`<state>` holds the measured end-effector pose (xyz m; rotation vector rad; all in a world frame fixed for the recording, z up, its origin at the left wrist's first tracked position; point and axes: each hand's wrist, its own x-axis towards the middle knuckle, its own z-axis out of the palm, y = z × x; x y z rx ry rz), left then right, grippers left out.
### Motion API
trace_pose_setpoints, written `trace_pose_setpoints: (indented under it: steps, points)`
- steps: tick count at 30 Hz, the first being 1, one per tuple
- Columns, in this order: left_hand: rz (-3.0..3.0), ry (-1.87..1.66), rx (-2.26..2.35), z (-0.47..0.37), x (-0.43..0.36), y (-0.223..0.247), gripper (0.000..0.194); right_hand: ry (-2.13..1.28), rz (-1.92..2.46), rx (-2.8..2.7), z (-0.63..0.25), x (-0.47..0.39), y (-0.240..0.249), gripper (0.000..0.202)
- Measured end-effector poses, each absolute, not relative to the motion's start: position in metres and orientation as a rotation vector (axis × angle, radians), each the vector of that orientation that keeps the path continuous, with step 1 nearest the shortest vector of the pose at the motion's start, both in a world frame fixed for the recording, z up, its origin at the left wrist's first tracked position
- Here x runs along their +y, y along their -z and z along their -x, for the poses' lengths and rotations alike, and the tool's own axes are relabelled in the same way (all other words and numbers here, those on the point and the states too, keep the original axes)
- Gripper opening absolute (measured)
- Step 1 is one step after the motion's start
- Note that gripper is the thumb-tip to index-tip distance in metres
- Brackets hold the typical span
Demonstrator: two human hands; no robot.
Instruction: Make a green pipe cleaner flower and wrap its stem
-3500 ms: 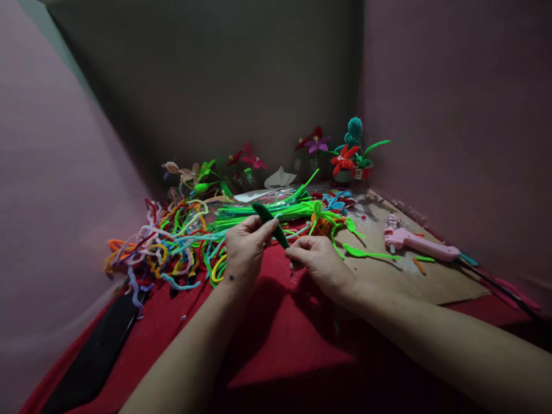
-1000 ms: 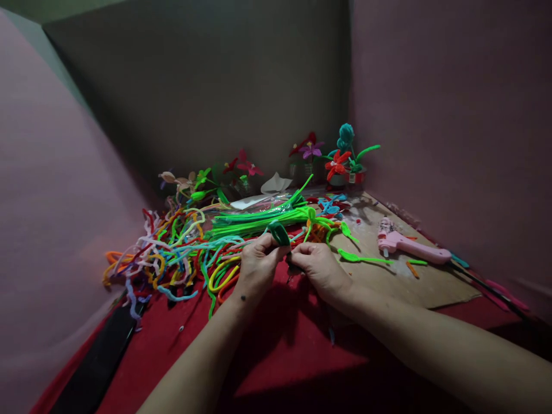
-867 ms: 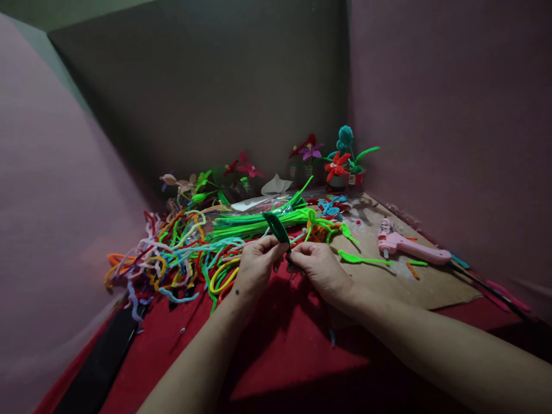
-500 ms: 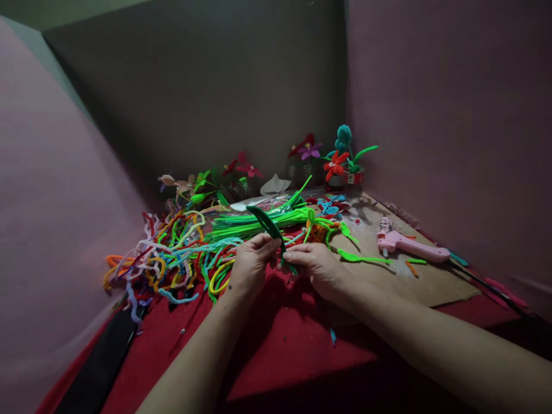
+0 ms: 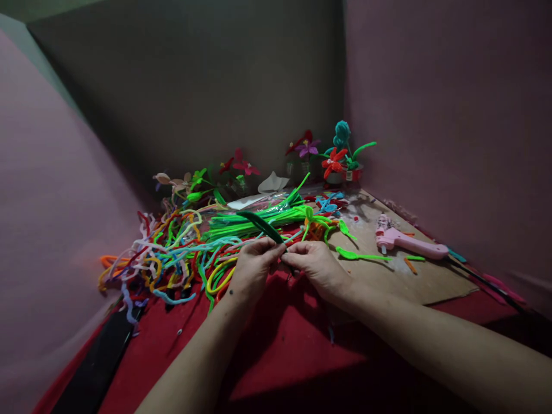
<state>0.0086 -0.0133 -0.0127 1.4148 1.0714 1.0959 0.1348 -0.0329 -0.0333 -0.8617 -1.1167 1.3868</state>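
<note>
A dark green pipe cleaner (image 5: 261,226), folded into a narrow leaf-like loop, slants up and left from between my fingertips. My left hand (image 5: 254,265) pinches it near its lower end. Right beside it, my right hand (image 5: 317,267) grips the short end between thumb and fingers, the fingertips of both hands nearly touching. Part of that lower end is hidden by the fingers. Just behind my hands lies a bundle of bright green pipe cleaners (image 5: 259,221), partly in clear plastic wrap.
Left is a tangled heap of coloured pipe cleaners (image 5: 150,259) and a black flat object (image 5: 97,359). A pink glue gun (image 5: 409,242) lies on cardboard (image 5: 440,282) with green leaf stems (image 5: 362,256). Pipe-cleaner flowers (image 5: 334,161) stand behind. Red cloth (image 5: 276,356) covers the table.
The dark green loop has tipped lower to the left and looks narrower. My hands have drawn closer together around its lower end. The view has shifted slightly.
</note>
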Motion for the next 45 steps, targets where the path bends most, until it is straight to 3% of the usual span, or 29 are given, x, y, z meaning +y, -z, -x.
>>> trace_pose_setpoints:
  steps: [9,15,22,30,45]
  points:
    - [-1.342,-1.037,1.025,-0.012,-0.015,0.015,0.024,-1.356,0.917,-1.185,-0.133,-0.032,0.036,0.017]
    - [-1.439,-1.053,1.157,0.003,-0.008,0.005,0.019,-1.48,0.975,-1.719,-0.131,-0.045,0.038,0.023]
    - [-1.373,-0.791,1.096,0.011,0.001,0.014,0.016,-1.179,0.731,-2.256,-0.131,-0.057,0.043,0.021]
    - [-1.369,-0.689,1.243,0.009,0.004,0.021,0.017,-0.963,0.754,-2.37,-0.129,-0.057,0.044,0.021]
    - [-1.571,-0.591,1.317,-0.001,0.005,0.029,0.014,-0.91,0.746,-2.424,-0.131,-0.058,0.042,0.021]
